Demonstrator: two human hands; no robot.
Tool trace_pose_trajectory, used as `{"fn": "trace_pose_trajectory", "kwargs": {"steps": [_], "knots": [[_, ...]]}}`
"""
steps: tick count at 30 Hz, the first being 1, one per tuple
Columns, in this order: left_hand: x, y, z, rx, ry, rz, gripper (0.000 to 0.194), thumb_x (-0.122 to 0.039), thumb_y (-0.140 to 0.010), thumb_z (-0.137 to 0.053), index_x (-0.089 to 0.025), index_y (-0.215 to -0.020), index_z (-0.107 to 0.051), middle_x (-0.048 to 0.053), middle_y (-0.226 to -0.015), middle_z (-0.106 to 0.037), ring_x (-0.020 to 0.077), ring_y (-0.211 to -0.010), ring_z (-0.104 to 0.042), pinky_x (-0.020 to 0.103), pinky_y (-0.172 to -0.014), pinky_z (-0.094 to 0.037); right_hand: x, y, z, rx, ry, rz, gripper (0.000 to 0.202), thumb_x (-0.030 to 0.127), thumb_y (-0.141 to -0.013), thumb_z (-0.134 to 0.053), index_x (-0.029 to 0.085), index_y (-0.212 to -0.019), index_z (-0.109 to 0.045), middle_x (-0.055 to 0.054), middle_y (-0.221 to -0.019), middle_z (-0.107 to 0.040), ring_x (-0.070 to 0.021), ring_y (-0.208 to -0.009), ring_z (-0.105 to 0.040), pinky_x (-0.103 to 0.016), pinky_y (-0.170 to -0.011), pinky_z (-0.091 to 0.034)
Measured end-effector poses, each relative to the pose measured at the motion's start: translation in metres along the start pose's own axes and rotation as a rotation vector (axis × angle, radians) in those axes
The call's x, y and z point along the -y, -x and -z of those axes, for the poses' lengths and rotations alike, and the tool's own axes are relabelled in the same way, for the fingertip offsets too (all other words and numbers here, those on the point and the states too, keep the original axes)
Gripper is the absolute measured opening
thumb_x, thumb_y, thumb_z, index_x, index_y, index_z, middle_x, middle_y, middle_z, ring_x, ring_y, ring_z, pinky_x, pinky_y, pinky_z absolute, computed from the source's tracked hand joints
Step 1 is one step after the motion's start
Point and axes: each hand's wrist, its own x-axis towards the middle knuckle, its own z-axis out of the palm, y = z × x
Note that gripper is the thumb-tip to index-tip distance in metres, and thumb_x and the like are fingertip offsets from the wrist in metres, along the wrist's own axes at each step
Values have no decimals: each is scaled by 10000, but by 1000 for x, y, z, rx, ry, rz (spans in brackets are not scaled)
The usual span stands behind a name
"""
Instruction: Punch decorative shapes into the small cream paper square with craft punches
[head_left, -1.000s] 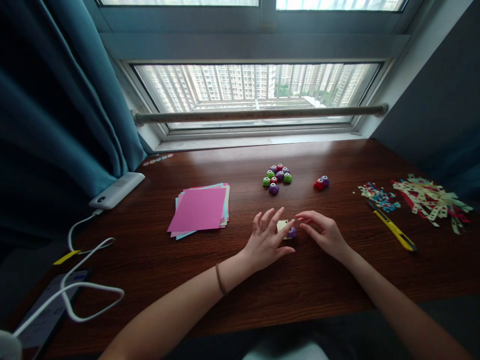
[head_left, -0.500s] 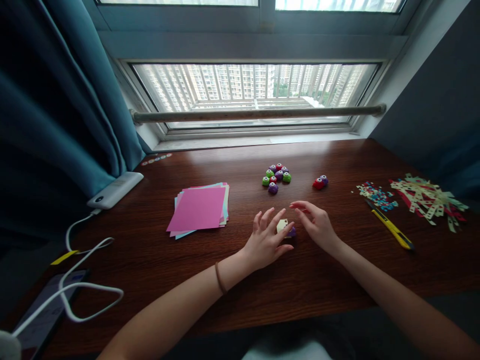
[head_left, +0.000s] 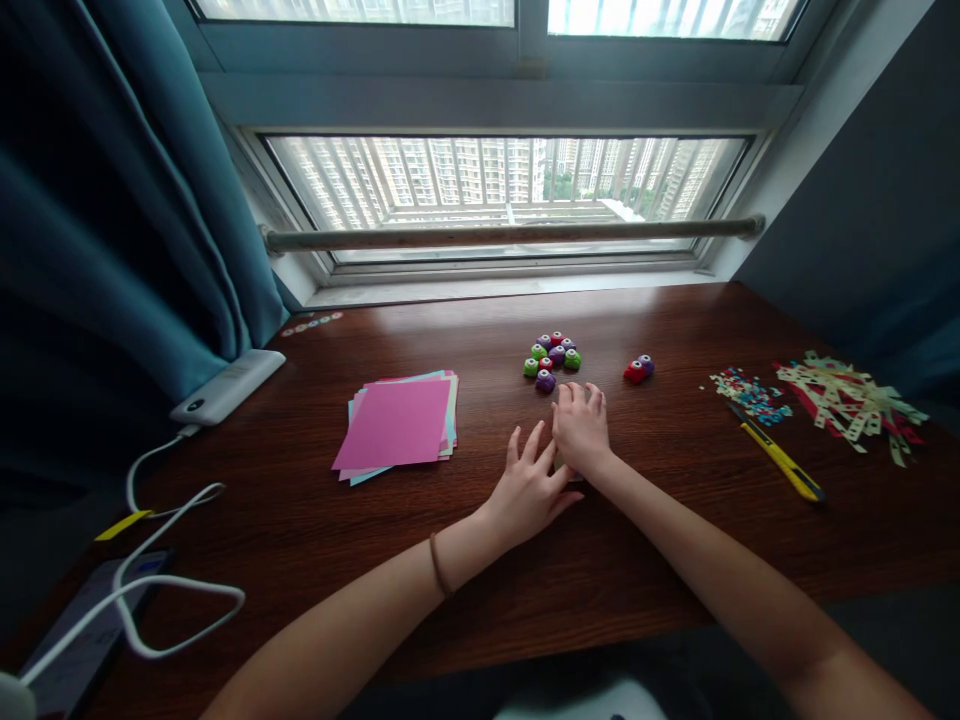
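Just right of the paper stack (head_left: 397,425), the left hand (head_left: 529,490) has its fingers spread wide about a pale slip (head_left: 558,462), mostly covered by the hands on the worktop (head_left: 450,610). The right hand (head_left: 581,425) reaches over that slip with its fingers bent, and whether it grips anything cannot be told. Right of the stack and farther back sit clustered punches (head_left: 557,355), then, progressively farther from the stack, a red-and-purple pair (head_left: 637,370), a yellow cutter (head_left: 784,460) and paper strips (head_left: 851,400).
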Motion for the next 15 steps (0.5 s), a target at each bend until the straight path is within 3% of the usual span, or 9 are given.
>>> {"fn": "trace_pose_trajectory", "kwargs": {"steps": [9,15], "knots": [[-1,0,0,26,1,-19,399,-458,-868,-406,-234,-1175,-529,112,-1285,-487,350,-1288,-269,609,-1013,-140,1,3,2,32,-43,-1,284,193,-872,-398,110,-1101,-544,-153,-1183,-508,-340,-1147,-326,-521,-964,-247],[-2,-1,2,58,41,-16,414,-443,-871,-417,-273,-1244,-472,87,-1319,-458,315,-1290,-278,572,-1017,-183,-16,-7,12,57,-520,94,256,226,-898,-358,147,-1023,-567,-97,-1043,-597,-211,-1006,-510,-353,-907,-392]]}}
